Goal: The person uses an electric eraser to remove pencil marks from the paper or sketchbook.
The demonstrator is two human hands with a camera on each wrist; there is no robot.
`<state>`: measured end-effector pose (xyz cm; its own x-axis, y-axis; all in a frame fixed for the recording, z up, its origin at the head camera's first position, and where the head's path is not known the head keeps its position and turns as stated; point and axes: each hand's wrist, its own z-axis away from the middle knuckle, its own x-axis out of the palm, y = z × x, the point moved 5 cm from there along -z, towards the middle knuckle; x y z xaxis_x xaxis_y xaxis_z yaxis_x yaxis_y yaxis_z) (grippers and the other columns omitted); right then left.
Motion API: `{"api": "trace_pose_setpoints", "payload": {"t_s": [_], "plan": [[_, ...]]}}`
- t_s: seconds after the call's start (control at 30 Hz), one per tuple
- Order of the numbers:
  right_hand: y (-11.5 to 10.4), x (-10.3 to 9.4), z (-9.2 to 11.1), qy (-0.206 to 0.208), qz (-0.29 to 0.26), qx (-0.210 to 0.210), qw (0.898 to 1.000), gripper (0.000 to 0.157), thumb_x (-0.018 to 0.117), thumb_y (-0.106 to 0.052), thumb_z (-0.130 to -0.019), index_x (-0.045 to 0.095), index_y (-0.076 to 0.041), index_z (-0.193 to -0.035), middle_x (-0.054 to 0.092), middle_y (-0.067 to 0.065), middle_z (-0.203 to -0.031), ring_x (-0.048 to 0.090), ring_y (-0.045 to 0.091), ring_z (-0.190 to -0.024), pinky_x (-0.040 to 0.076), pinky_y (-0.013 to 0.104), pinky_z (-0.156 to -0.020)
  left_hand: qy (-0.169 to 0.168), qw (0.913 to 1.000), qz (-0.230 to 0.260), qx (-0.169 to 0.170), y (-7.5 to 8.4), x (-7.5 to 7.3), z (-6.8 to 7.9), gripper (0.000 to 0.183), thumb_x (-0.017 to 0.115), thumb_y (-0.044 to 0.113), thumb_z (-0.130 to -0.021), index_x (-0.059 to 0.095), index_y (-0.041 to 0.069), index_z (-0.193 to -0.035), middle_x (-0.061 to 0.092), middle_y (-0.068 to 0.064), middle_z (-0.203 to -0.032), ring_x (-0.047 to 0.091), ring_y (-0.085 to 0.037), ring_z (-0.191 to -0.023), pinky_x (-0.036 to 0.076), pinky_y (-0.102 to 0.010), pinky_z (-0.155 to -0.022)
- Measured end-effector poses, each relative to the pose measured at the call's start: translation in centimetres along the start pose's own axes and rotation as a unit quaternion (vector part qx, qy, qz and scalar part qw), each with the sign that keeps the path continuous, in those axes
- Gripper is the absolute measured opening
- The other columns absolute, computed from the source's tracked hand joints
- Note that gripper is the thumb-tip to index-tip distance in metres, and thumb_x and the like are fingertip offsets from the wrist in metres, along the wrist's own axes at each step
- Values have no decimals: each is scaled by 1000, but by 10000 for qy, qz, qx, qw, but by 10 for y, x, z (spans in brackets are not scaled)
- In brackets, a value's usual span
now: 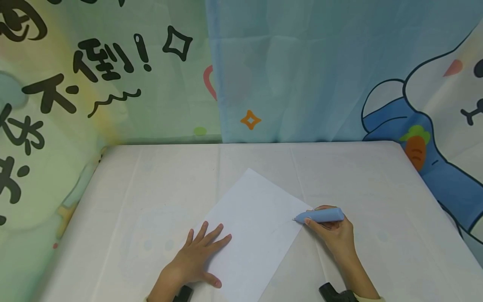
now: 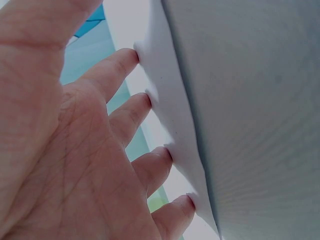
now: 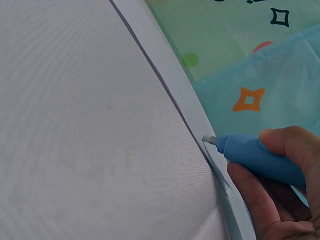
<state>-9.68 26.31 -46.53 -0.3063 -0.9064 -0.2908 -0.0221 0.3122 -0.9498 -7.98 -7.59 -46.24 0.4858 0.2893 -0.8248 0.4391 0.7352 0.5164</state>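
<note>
A white sheet of paper point(image 1: 253, 226) lies turned cornerwise on the table. In the head view my left hand point(image 1: 196, 256) rests at its left edge with the fingers spread; the left wrist view shows the fingertips point(image 2: 162, 152) touching the paper. With thumb and fingers my right hand point(image 1: 333, 233) grips a thick, light blue pen-shaped tool point(image 1: 322, 215) near the sheet's right corner. Its narrow grey tip point(image 3: 210, 140) points left, over the paper. Whether the tip touches the sheet, I cannot tell. No marks on the paper can be made out.
A white cloth point(image 1: 158, 180) with creases covers the table. Behind it hangs a printed backdrop point(image 1: 294, 75) in green and blue, with black lettering and a cartoon animal. Black straps or mounts point(image 1: 336, 293) sit at both wrists.
</note>
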Motion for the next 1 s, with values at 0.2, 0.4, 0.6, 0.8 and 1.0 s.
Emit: {"api": "trace_pose_setpoints", "payload": {"t_s": [0.2, 0.4, 0.6, 0.8, 1.0], "plan": [[0, 0, 0, 0, 42, -60, 10000, 41, 77, 9, -75, 56, 11, -111, 61, -15, -94, 64, -4, -85, 52, 9, -76, -5, 10000, 53, 9, 1, -1, 0, 105, 86, 44, -62, 37, 21, -152, 24, -8, -161, 9, -43, -147, 11, -67, -114], [1, 0, 1, 8, 86, -64, 9999, 41, 78, 8, -76, 57, 10, -111, 61, -15, -94, 64, -4, -85, 52, 9, -76, -2, 10000, 87, 13, 0, 0, 0, 105, 86, 44, -62, 36, 22, -152, 23, -8, -161, 8, -43, -148, 10, -67, -114], [1, 0, 0, -1, 76, -98, 9999, 41, 78, 8, -76, 57, 10, -112, 61, -16, -94, 63, -5, -85, 52, 9, -77, -26, 10000, 91, -18, 0, 1, 0, 105, 86, 44, -62, 36, 23, -152, 22, -8, -162, 8, -43, -148, 9, -67, -114], [1, 0, 0, -69, 68, -60, 9999, 42, 77, 7, -77, 56, 10, -112, 60, -16, -95, 64, -4, -86, 52, 9, -77, -38, 10000, 81, -36, 1, 0, 0, 104, 85, 44, -62, 36, 23, -152, 23, -8, -161, 8, -43, -147, 9, -67, -114], [1, 0, 0, -95, 133, -99, 9998, 42, 78, 7, -77, 56, 10, -113, 60, -17, -95, 63, -6, -86, 51, 9, -77, -27, 10000, 70, -25, 2, -1, 1, 104, 86, 44, -63, 36, 23, -152, 23, -7, -162, 8, -43, -148, 9, -67, -114]]}}
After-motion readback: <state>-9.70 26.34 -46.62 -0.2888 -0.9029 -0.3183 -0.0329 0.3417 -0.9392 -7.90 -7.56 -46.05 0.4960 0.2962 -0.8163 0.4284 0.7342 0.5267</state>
